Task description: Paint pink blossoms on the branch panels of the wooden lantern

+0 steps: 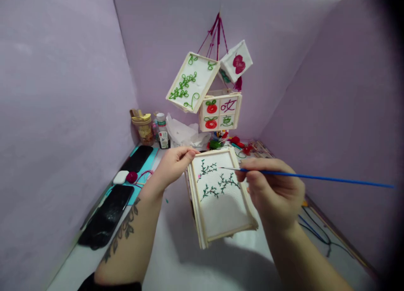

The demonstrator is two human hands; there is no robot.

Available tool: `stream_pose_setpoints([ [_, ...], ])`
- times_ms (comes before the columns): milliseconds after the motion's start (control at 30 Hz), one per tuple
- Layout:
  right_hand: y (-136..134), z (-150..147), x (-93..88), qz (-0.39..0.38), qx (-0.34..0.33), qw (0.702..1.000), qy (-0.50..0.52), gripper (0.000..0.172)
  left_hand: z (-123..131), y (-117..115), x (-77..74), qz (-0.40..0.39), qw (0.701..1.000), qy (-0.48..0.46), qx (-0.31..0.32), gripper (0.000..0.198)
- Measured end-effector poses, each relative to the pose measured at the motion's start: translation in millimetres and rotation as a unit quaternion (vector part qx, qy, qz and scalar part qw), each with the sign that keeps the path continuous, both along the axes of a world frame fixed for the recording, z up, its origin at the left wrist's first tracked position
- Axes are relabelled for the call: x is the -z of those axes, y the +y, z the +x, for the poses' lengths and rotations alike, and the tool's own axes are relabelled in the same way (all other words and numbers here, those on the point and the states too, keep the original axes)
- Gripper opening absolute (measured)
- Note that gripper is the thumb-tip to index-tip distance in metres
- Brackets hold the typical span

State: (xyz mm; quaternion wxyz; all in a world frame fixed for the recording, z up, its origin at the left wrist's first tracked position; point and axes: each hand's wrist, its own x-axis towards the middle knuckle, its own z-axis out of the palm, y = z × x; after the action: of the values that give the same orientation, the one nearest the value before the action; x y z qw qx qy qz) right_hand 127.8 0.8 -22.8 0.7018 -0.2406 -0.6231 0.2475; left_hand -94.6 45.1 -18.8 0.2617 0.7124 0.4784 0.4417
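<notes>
At the centre of the frame, the left hand (pixel 172 166) grips the upper left corner of a wooden-framed panel (pixel 221 198), fingers curled over its edge, holding it tilted above the white surface (pixel 186 257). The right hand (pixel 273 192) pinches a thin blue brush (pixel 315 177), its tip touching the panel near painted green sprigs. Decorated boxes (pixel 210 89) hang above. Two dark phones (pixel 109 213) lie at lower left.

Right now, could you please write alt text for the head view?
A left hand holds up a wooden-framed panel while the right hand touches a blue paintbrush to its green branch design. Behind hang decorated panels above a cluttered white table.
</notes>
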Motion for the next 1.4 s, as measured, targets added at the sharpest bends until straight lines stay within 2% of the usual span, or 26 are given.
stream_pose_setpoints([
  [167,19,-10,7.7,0.035,-0.067,0.995,-0.061,0.004,-5,-2,-6.7,-0.019,0.999,0.003,0.042,0.033],
  [333,15,-6,6.0,0.038,-0.021,0.996,-0.075,0.005,-6,-4,-9.2,-0.019,0.998,0.018,0.051,0.035],
  [467,14,0,0.7,0.047,-0.023,0.992,-0.116,0.006,-7,-8,-11.0,-0.026,0.998,0.019,0.057,0.036],
  [633,11,-8,5.1,0.064,-0.037,0.986,-0.147,0.010,-4,-13,-13.4,-0.014,0.997,0.033,0.065,0.032],
  [800,9,-12,8.2,0.093,-0.004,0.984,-0.152,0.012,-2,-14,-14.1,-0.005,0.997,0.037,0.063,0.032],
  [1000,10,-9,11.0,0.083,0.005,0.981,-0.175,0.018,0,-14,-14.8,0.000,0.997,0.025,0.069,0.031],
  [1400,12,-7,13.9,0.065,0.027,0.977,-0.203,0.015,3,-13,-12.8,0.004,0.997,0.035,0.068,0.031],
])
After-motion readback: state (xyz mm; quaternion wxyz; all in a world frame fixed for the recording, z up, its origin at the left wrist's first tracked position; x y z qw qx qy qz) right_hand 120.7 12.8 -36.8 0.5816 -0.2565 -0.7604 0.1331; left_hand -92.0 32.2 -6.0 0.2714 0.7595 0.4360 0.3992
